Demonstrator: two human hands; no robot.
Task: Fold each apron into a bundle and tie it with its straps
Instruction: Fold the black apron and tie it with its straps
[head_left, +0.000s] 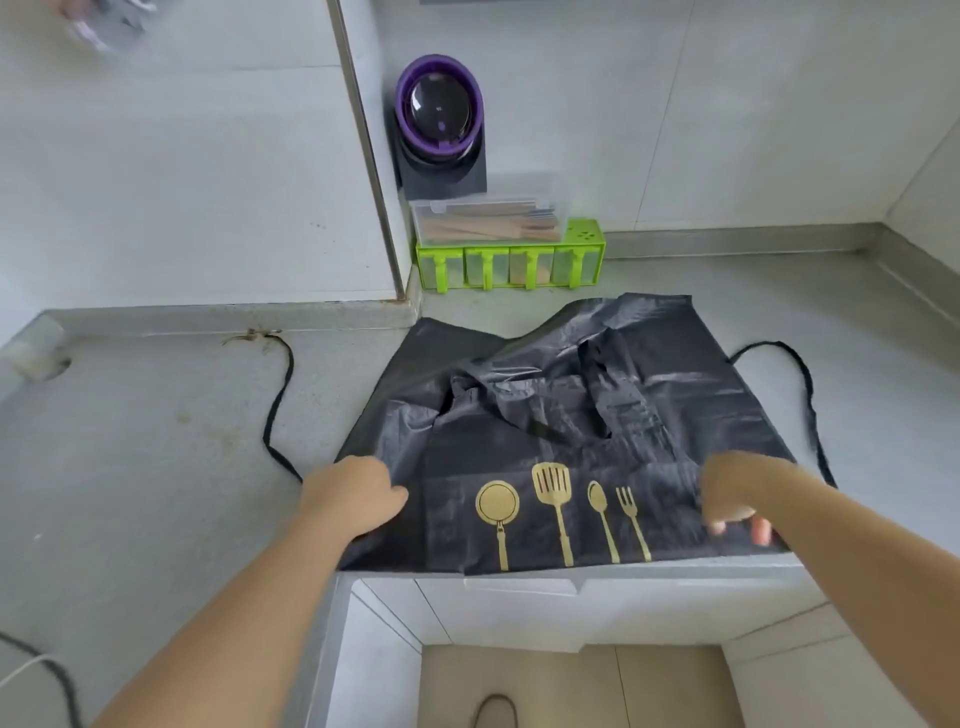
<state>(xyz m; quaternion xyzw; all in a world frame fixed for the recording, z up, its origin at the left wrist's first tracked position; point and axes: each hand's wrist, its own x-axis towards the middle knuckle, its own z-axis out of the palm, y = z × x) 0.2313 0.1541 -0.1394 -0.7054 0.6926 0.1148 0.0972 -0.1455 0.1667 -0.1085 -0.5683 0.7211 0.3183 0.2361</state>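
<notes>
Black apron (571, 415) lies crumpled on the counter (156, 441), near edge at the counter's front. Left hand (353, 496) grips its left edge, fingers curled. Right hand (732, 499) pinches its right edge. Straps (278, 405) trail to both sides.

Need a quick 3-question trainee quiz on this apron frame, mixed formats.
1. True or false: the black apron is already tied into a bundle.
2. The left hand and right hand each: A) hover clear B) have a grip on the apron's side edges C) hang idle.
3. How many gold utensil prints show on it?
Key: 1 false, it lies spread out; 2 B; 3 four.
</notes>
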